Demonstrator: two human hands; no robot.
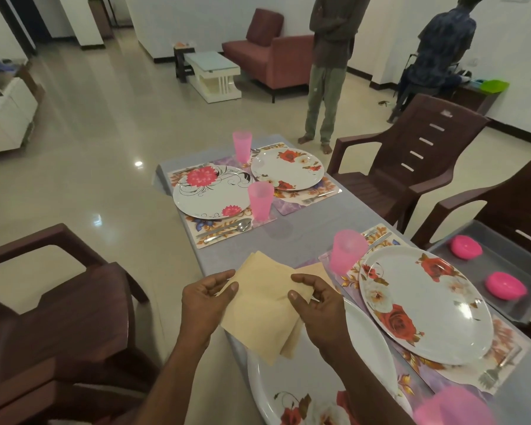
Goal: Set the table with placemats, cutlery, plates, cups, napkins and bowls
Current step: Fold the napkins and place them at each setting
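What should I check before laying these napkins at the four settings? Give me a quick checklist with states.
1. Napkins held by both hands, left hand and right hand: ok.
2. One napkin separated from the stack for placing: not ok, several layers fanned together.
3. Plates at all four settings: ok, for example the far-left plate.
4. Pink cups at all four settings: ok, nearest cup blurred at the picture's edge.
5. Any napkin already laid on a placemat: not ok, none visible.
6. Bowls placed: not ok, two pink bowls sit in a grey tray on the chair.
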